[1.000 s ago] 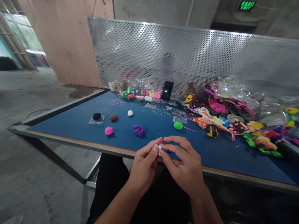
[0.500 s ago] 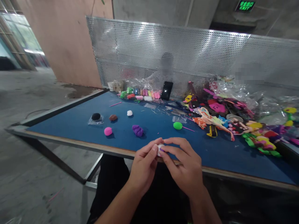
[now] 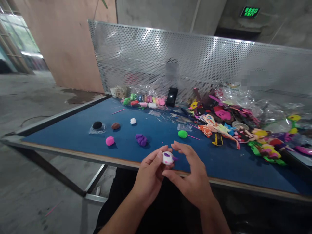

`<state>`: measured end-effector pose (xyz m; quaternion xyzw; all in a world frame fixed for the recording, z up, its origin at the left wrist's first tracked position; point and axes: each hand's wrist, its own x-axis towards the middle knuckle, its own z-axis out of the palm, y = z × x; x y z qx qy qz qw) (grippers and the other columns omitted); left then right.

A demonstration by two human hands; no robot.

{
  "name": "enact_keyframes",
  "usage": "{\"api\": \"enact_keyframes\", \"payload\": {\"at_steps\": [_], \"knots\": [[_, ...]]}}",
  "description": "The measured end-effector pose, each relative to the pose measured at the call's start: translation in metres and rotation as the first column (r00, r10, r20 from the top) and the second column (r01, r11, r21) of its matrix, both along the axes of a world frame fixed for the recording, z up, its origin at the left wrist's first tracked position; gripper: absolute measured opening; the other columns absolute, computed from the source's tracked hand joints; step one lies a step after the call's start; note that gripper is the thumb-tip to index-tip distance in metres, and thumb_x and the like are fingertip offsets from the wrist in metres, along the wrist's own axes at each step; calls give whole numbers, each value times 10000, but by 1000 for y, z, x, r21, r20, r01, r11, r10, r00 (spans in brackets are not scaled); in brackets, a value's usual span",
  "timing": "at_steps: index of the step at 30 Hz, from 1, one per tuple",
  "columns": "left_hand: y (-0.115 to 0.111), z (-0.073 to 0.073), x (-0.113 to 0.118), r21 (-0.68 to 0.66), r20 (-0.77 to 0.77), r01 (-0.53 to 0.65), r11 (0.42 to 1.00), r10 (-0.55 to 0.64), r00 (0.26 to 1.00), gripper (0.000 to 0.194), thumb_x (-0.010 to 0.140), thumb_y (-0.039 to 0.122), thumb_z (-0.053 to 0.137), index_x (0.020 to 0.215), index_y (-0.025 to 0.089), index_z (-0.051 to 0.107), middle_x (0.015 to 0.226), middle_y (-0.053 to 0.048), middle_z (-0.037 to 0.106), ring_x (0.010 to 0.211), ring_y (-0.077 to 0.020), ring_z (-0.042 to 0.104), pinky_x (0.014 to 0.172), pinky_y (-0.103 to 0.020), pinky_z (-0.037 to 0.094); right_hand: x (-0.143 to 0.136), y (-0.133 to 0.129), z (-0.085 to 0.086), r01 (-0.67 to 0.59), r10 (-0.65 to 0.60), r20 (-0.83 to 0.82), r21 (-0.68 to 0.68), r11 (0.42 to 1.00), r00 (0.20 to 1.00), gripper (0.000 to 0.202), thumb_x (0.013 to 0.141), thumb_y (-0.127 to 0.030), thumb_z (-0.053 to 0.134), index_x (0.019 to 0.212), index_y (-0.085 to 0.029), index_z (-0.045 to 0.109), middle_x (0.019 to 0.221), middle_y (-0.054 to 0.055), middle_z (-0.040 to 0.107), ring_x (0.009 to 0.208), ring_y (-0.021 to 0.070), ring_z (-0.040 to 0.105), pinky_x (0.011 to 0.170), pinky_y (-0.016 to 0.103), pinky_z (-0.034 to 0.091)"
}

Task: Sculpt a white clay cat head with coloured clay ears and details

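Observation:
My left hand [image 3: 151, 172] grips a small white clay piece [image 3: 167, 158] between thumb and fingers, just over the table's front edge. The piece carries purple bits on its top and right side and a pink spot low on its front. To its right, my right hand [image 3: 191, 172] is open, thumb and fingers spread apart around the piece's right side. Beyond the hands on the blue table [image 3: 80, 130] lie a purple clay lump [image 3: 141, 140], a pink ball [image 3: 110, 141], a green ball [image 3: 182, 134] on a pink stick, and a white lump [image 3: 133, 121].
A brown lump [image 3: 115, 126] and a black one [image 3: 97, 125] on plastic lie at left. Clay packs [image 3: 146, 99] and a phone [image 3: 172, 97] stand before the perforated metal panel [image 3: 136, 48]. Colourful clay figures [image 3: 219, 126] and plastic bags pile up at right.
My right hand has let go of the white piece and spread its fingers, so more of the piece shows. The camera view has shifted slightly.

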<state>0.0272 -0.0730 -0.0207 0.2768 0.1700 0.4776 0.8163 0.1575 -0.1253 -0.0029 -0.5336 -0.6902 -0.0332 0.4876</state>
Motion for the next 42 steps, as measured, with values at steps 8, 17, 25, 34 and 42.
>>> {"api": "enact_keyframes", "payload": {"at_steps": [8,17,25,34,42], "knots": [[-5,15,20,-119,-80,88,989,-97,992,300,885,375,685,1048,123,671,860,-95,722,728,-158,705,669,-210,578,15,7,-3,-60,39,-142,-147,987,989,583,811,-231,734,1337,-321,500,1248,33,655,1148,235,615,1000,405,470],[-1,5,-8,54,-223,-147,988,156,962,324,918,303,609,1214,186,546,1220,-113,640,903,-197,709,874,-354,592,32,40,-6,-70,16,-202,-259,963,979,572,801,-334,755,1325,-258,537,1092,41,713,965,226,653,810,359,501],[31,6,-26,650,-578,79,756,424,697,456,915,402,598,1329,212,578,1185,-81,659,821,-177,673,763,-329,570,29,30,-11,-439,261,-535,-236,867,804,777,743,-285,835,1394,-273,412,1202,72,676,1039,202,660,932,366,510],[50,20,-37,729,-572,329,601,270,774,200,877,274,660,1037,223,769,1015,-80,707,855,-186,661,759,-266,523,37,25,-14,-612,304,-676,-273,742,671,982,700,-260,873,1479,-304,279,1130,54,689,1000,203,688,914,392,539],[51,17,-36,754,-540,279,594,320,779,171,868,277,682,976,240,809,979,-87,739,834,-196,680,723,-257,528,37,26,-14,-667,343,-709,-239,706,617,947,728,-244,853,1477,-302,277,1114,46,691,1012,200,688,920,383,534]]}}
